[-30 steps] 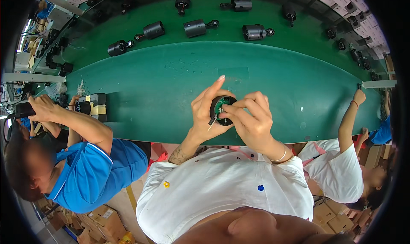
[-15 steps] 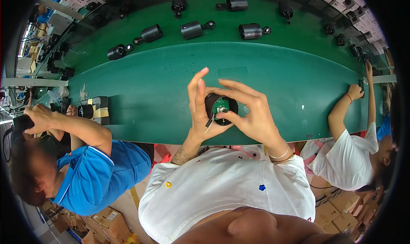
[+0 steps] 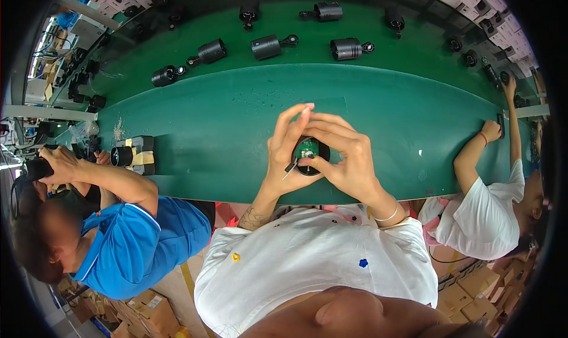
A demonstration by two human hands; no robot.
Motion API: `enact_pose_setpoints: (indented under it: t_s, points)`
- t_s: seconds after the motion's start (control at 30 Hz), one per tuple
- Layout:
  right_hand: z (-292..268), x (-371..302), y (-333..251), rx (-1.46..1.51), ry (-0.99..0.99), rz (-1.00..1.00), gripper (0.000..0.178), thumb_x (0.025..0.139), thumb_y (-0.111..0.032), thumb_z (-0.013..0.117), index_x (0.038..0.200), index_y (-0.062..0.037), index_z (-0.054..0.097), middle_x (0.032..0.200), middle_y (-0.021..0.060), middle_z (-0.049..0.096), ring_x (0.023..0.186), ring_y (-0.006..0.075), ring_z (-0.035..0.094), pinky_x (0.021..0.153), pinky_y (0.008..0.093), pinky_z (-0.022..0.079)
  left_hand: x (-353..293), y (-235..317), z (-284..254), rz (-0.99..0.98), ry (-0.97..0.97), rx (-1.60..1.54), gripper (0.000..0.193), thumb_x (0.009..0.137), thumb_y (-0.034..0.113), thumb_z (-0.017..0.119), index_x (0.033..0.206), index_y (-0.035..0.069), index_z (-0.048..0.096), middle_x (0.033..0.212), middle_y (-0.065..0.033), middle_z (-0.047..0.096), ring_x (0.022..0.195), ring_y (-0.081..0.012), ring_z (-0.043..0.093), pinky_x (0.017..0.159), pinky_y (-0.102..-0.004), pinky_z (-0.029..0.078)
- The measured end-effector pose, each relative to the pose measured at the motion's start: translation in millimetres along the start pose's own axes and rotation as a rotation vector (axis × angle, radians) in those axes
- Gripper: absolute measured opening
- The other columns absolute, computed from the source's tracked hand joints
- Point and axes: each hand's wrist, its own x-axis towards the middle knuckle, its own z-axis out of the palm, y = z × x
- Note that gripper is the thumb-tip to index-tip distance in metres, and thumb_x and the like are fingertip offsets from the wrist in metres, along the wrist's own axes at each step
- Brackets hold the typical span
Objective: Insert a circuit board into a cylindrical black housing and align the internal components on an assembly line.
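Observation:
Over the green work table, a black cylindrical housing (image 3: 323, 151) sits upright between my hands, its opening facing me. Inside it lies a green circuit board (image 3: 308, 144) with small pale parts. My left hand (image 3: 280, 161) is wrapped round the housing's left and near side, index and middle fingers bent over its far side. My right hand (image 3: 353, 160) holds the right side, its thumb reaching into the opening onto the board and its fingers arched over the far rim. A short wire with a dark end (image 3: 290, 167) hangs out by my left palm.
Several black cylinders with ring-like brackets, such as one cylinder (image 3: 266, 47), lie on the darker green strip (image 3: 236, 36) behind the table (image 3: 225, 131). A black device with yellow tape (image 3: 141, 154) stands left. Co-workers in blue (image 3: 142, 243) and white (image 3: 482, 216) sit either side.
My left fingers have bent inward to the right, meeting the right fingertips above the housing. The right thumb stays in the opening. The co-worker's hand at far right has shifted slightly.

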Motion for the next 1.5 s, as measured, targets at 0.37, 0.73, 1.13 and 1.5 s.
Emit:
enact_pose_setpoints:
  t_s: [0.37,0.73,1.13,1.5]
  points:
    - [1,12,6,0.174,0.076,0.027,0.056,0.057,-0.006,0.084,0.112,-0.0033,0.071,0.115,0.0096,0.067,0.107,0.0270,0.061,0.092,0.0348,0.049,5,4,-14,-0.293,0.010,-0.185,0.105,0.054,0.004,0.080,0.150,0.010,0.038,0.147,-0.0165,0.041,0.100,-0.0285,0.065,0.085,-0.0352,0.055]
    - [30,3,-9,-0.269,0.391,-0.234,0.027,0.074,0.006,0.075,0.100,-0.0003,0.072,0.102,0.0121,0.069,0.079,0.0210,0.065,0.068,0.0283,0.055,1,6,-11,-0.185,-0.004,0.295,0.076,0.065,0.007,0.078,0.136,0.004,0.051,0.111,-0.0102,0.064,0.083,-0.0250,0.060,0.077,-0.0348,0.051]
    - [18,-3,-8,0.067,0.490,0.036,0.021,0.068,0.011,0.077,0.088,0.0047,0.072,0.106,0.0159,0.069,0.083,0.0215,0.068,0.071,0.0268,0.061,-6,1,-2,-0.166,0.056,0.058,0.075,0.065,0.010,0.081,0.132,0.001,0.048,0.113,-0.0144,0.053,0.093,-0.0282,0.054,0.084,-0.0384,0.046]
    - [2,3,1,0.131,0.213,-0.094,0.018,0.061,0.003,0.079,0.078,-0.0024,0.075,0.098,0.0067,0.062,0.097,0.0214,0.061,0.078,0.0299,0.052,-10,2,2,-0.192,0.152,-0.156,0.062,0.054,0.006,0.086,0.108,0.007,0.056,0.096,-0.0086,0.051,0.083,-0.0220,0.053,0.073,-0.0341,0.047]
